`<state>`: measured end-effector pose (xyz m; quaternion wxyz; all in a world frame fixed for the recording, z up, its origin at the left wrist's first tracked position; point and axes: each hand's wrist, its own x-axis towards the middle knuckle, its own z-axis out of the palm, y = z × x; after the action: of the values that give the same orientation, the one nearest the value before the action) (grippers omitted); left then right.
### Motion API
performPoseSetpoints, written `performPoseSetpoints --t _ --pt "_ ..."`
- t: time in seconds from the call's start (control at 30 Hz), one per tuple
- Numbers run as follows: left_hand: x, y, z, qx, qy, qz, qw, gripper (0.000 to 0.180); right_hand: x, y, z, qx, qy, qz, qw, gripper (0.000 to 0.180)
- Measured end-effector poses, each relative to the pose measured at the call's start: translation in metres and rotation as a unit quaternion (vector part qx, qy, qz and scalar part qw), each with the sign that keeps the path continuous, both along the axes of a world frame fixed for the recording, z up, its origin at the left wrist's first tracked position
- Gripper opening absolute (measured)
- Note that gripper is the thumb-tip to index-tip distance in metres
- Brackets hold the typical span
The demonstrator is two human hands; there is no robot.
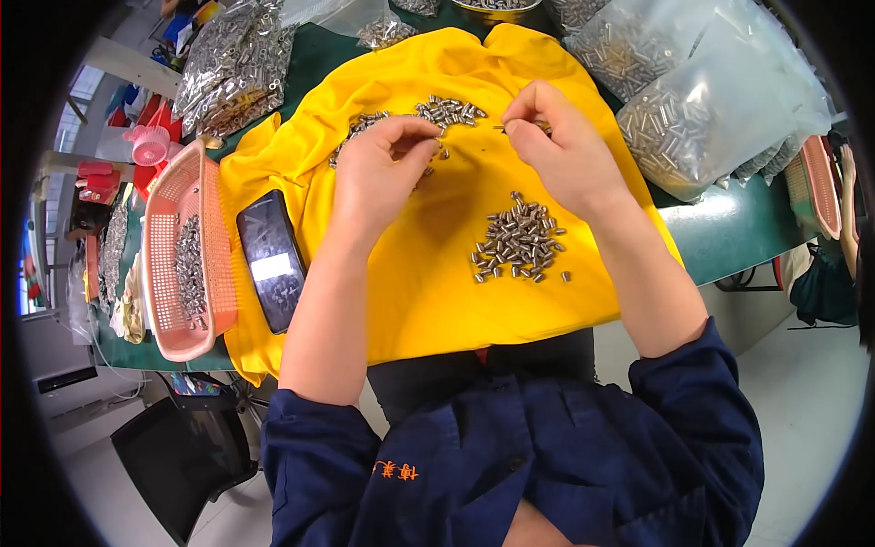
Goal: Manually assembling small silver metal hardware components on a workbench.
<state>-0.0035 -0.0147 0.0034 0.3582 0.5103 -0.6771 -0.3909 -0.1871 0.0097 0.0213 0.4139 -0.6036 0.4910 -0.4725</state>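
Note:
A yellow cloth (428, 292) covers the green table in front of me. My left hand (383, 169) rests on it with fingers curled, its fingertips at a scatter of small silver metal pins (448, 111) at the cloth's far side; whether it holds one I cannot tell. My right hand (556, 146) is raised just to the right, pinching a small metal pin (541, 126) between thumb and fingers. A second heap of silver pins (519, 242) lies on the cloth under my right wrist.
A black phone (271, 258) lies on the cloth's left part. Beside it stands a pink mesh basket (164, 264) holding metal pins. Clear bags full of pins sit at the back left (235, 64) and back right (702, 100). A black chair (182, 456) stands lower left.

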Motion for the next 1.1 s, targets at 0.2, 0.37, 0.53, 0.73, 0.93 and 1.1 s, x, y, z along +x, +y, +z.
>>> performPoseSetpoints --t 0.2,0.37,0.53,0.73,0.93,1.1 --pt "-0.006 0.007 0.006 0.023 0.118 -0.057 0.991 0.014 0.004 0.0 -0.004 -0.109 0.085 0.03 0.99 0.009" --pt "-0.004 0.008 0.006 0.175 0.333 -0.082 0.923 0.013 0.006 0.005 0.002 -0.071 0.042 0.047 0.995 0.009" --pt "-0.006 0.01 0.005 0.252 0.437 -0.122 0.855 0.013 0.007 0.007 0.003 -0.047 -0.027 0.068 0.996 0.007" --pt "-0.007 0.01 0.002 0.229 0.421 -0.124 0.869 0.012 0.006 0.009 0.006 -0.087 0.004 0.076 0.993 0.006" --pt "-0.008 0.01 0.004 0.16 0.331 -0.105 0.924 0.012 0.011 0.01 0.005 -0.116 0.151 0.045 0.981 0.008" --pt "-0.01 0.004 0.003 0.17 0.318 -0.07 0.93 0.012 0.007 0.007 0.001 -0.073 0.095 0.043 0.992 0.005"
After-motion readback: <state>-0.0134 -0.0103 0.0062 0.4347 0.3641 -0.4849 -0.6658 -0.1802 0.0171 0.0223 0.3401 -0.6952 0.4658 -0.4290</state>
